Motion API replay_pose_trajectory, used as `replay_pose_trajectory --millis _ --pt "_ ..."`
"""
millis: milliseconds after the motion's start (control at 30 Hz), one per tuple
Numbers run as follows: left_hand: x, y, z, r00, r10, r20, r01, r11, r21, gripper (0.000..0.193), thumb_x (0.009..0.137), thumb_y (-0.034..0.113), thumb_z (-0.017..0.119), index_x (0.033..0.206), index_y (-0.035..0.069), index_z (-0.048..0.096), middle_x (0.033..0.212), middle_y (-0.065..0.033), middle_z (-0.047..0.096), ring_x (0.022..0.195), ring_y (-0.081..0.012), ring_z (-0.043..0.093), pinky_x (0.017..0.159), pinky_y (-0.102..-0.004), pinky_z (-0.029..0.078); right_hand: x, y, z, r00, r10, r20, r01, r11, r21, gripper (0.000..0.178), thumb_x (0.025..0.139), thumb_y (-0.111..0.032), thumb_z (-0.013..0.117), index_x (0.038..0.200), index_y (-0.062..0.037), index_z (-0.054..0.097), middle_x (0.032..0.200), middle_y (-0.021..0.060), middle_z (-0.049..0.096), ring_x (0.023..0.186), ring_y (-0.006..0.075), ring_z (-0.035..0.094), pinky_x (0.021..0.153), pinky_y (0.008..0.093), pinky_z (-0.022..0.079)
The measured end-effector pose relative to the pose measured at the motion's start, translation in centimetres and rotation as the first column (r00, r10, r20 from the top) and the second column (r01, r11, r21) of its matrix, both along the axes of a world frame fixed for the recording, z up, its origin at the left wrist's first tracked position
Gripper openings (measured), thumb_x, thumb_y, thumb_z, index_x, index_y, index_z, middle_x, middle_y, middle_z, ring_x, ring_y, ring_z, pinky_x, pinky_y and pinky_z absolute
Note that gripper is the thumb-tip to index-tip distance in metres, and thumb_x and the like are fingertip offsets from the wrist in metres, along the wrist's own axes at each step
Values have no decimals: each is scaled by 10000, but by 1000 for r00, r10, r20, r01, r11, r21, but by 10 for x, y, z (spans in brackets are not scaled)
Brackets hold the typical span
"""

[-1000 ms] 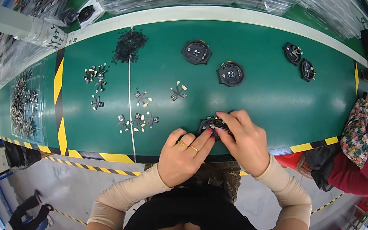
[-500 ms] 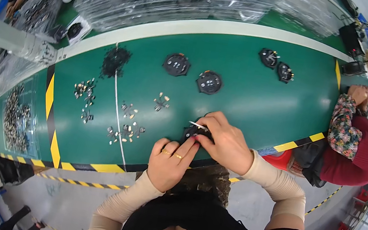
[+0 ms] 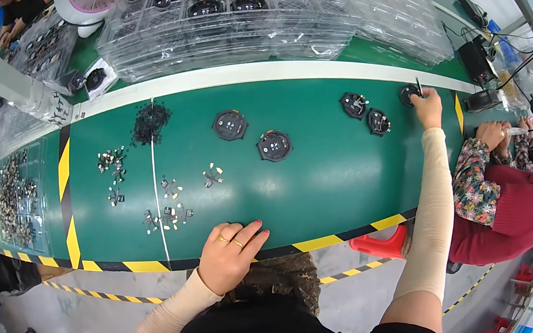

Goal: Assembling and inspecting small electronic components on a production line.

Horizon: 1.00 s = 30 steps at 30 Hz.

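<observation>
Right hand (image 3: 427,110) gripping slim tool (image 3: 419,86), round black part (image 3: 406,93) just left, touching its fingers

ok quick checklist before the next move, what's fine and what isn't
1. Left hand free: ok, nothing seen in it.
2. Far case gripped by right hand: cannot tell, partly covered.
3. Middle cases apart: ok, a gap shows between them.
4. Small parts gathered in one heap: not ok, they lie in several clusters.
5. Co-worker's hands clear of right hand: ok, apart.
</observation>
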<state>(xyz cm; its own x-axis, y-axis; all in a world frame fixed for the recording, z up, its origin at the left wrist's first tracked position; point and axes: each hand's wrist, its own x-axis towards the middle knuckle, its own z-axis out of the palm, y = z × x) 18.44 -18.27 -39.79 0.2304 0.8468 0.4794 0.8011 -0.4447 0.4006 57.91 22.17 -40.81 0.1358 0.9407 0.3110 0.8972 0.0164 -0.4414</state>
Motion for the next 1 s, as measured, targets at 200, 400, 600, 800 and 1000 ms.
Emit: replay_pose_trajectory --millis 200,400,600,800,1000 --pt "-7 6 16 992 31 120 -10 985 -172 326 769 8 686 1092 43 697 1256 -129 598 1036 -319 588 889 -404 479 -16 -7 3 991 -135 12 135 988 -76 498 708 -301 822 1102 -42 663 981 138 703 904 315 669 815 387 511" --pt "-34 86 47 971 123 -207 -135 990 -45 460 834 64 676 1273 -20 568 1414 -208 472 1290 -388 468 1076 -492 388 -196 -156 55 753 635 -172 -584 766 269 176 877 -105 700 1045 -55 689 982 122 664 885 287 659 785 361 531" --pt "-37 92 13 922 115 -370 -152 986 -72 510 802 185 704 1256 -11 579 1360 -189 545 1235 -329 546 1090 -485 383 -240 -205 27 499 842 204 -865 499 58 207 794 -124 727 993 -88 684 1105 42 640 855 224 687 663 347 564" --pt "-2 26 21 972 90 -219 -120 985 -126 448 781 166 709 1199 33 622 1347 -156 556 1233 -328 536 1083 -520 380 -255 -200 38 514 845 146 -857 502 113 192 783 -107 747 960 -66 686 1058 52 648 809 252 678 661 364 550" --pt "-23 -4 17 943 329 -59 -330 944 -11 399 746 95 732 1139 73 667 1163 -98 598 1043 -277 575 911 -453 447 -245 -234 90 309 948 -77 -899 317 303 157 914 -115 583 889 -9 697 936 128 676 839 295 655 706 360 526"
